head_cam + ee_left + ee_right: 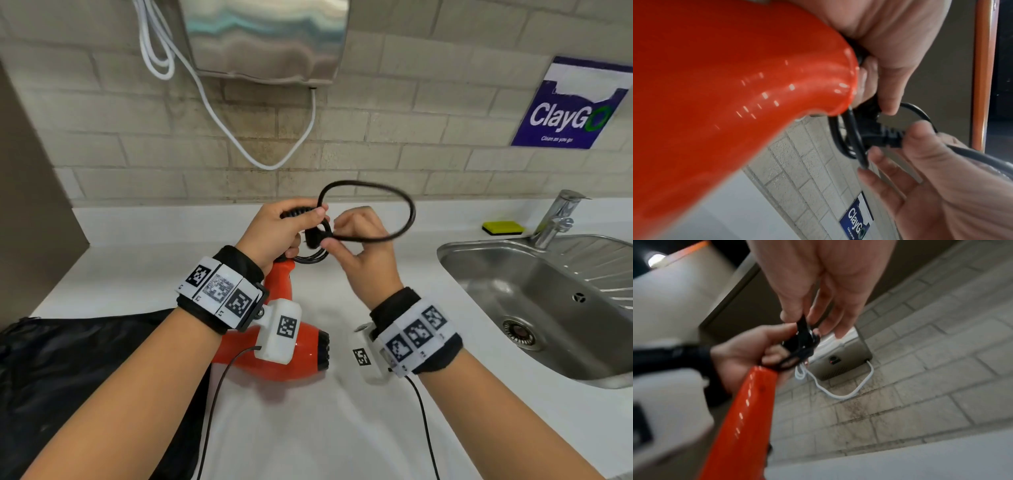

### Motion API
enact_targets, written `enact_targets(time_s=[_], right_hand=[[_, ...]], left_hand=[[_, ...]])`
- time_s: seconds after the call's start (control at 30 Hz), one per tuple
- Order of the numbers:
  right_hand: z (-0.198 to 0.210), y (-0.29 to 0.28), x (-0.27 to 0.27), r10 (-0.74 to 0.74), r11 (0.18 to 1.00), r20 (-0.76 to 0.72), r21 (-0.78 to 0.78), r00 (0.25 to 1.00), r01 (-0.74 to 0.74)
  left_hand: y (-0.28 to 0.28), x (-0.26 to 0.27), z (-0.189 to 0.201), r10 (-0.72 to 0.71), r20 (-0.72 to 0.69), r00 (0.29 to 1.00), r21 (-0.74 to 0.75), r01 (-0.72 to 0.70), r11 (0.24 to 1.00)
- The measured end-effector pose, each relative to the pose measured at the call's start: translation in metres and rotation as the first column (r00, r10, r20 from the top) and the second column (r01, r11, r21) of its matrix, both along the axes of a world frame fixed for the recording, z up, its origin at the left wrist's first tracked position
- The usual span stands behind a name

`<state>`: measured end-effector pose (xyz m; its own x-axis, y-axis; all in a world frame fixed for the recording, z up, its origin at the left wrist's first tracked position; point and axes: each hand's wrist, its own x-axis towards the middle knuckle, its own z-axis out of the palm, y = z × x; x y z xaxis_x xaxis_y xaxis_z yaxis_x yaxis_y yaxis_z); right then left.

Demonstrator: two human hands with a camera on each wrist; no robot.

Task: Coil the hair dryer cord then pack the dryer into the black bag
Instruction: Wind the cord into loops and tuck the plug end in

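While the left hand (281, 233) is gripping the coiled cord (370, 209) at the dryer (291, 342) handle, mid-frame, the right hand (363, 246) is pinching the plug. Risk: loose loop springing out, unwinding coils. Bag (68, 370) is lying lower left.

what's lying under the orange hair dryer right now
The hair dryer hangs above the white counter; the black bag lies partly behind it. The left wrist camera covers part of the dryer's body.
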<state>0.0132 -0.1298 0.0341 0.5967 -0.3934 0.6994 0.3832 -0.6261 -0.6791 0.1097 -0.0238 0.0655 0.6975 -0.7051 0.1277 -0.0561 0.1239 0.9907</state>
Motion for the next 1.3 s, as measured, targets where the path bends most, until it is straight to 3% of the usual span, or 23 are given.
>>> enact_targets(time_s=[0.07,0.13,0.27,0.4,0.47,0.53,0.6,0.7,0.77,0.83,0.9,0.97,1.03,1.13,1.3], right_hand=[[-0.006,0.001,0.004,-0.088,0.992,0.032,-0.084,0.996,0.090],[-0.009,0.002,0.010,-0.125,0.991,0.008,-0.049,0.992,0.125],[-0.009,0.005,0.017,0.016,0.996,-0.151,0.087,0.988,-0.002],[-0.024,-0.005,0.007,0.076,0.991,-0.304,-0.086,0.950,-0.107],[-0.036,-0.018,0.004,-0.099,0.974,-0.487,-0.226,0.868,-0.015],[-0.048,-0.037,0.002,-0.249,0.965,-0.688,-0.239,0.682,0.110],[-0.059,-0.051,0.000,-0.271,0.958,-0.817,-0.179,0.510,0.222],[-0.069,-0.060,-0.002,-0.324,0.940,-0.850,-0.238,0.415,0.245],[-0.067,-0.057,-0.001,-0.303,0.949,-0.828,-0.216,0.472,0.230],[-0.059,-0.051,0.002,-0.241,0.965,-0.720,-0.107,0.650,0.239],[-0.041,-0.041,0.002,-0.210,0.970,-0.468,0.009,0.858,0.243],[-0.015,-0.024,-0.001,-0.109,0.985,-0.232,0.104,0.967,0.136],[0.005,-0.010,-0.003,0.013,0.987,-0.148,0.159,0.989,0.011],[0.015,-0.004,-0.003,0.123,0.970,-0.201,0.233,0.972,-0.074],[0.004,-0.004,0.008,0.085,0.969,-0.260,0.246,0.962,-0.019]], left_hand=[[0.000,-0.003,0.000,-0.055,0.026,0.998,0.022,0.054,0.998],[-0.002,-0.007,0.000,-0.105,0.034,0.994,0.035,0.104,0.994],[-0.005,-0.010,-0.001,-0.081,0.022,0.997,0.011,0.080,0.997],[0.001,-0.003,0.001,-0.024,-0.015,1.000,-0.003,0.024,1.000],[0.004,-0.001,0.001,-0.021,-0.017,1.000,0.004,0.021,1.000],[0.006,-0.001,0.002,-0.033,-0.032,0.999,0.011,0.033,0.999],[0.006,-0.001,0.002,-0.040,-0.039,0.998,0.016,0.041,0.999],[0.004,-0.002,0.003,-0.035,-0.042,0.999,0.022,0.036,0.999],[0.002,-0.003,0.003,-0.033,-0.052,0.998,0.020,0.034,0.999],[0.000,-0.004,0.002,-0.033,-0.053,0.998,0.010,0.034,0.999],[-0.001,-0.005,0.001,-0.028,-0.042,0.999,-0.001,0.028,1.000],[-0.002,-0.006,0.001,-0.023,-0.022,0.999,-0.003,0.023,1.000],[-0.003,-0.006,0.000,-0.019,-0.001,1.000,-0.002,0.019,1.000],[-0.004,-0.006,0.001,-0.020,0.018,1.000,0.011,0.020,1.000],[-0.002,-0.010,0.003,-0.088,0.042,0.995,0.036,0.086,0.996]])
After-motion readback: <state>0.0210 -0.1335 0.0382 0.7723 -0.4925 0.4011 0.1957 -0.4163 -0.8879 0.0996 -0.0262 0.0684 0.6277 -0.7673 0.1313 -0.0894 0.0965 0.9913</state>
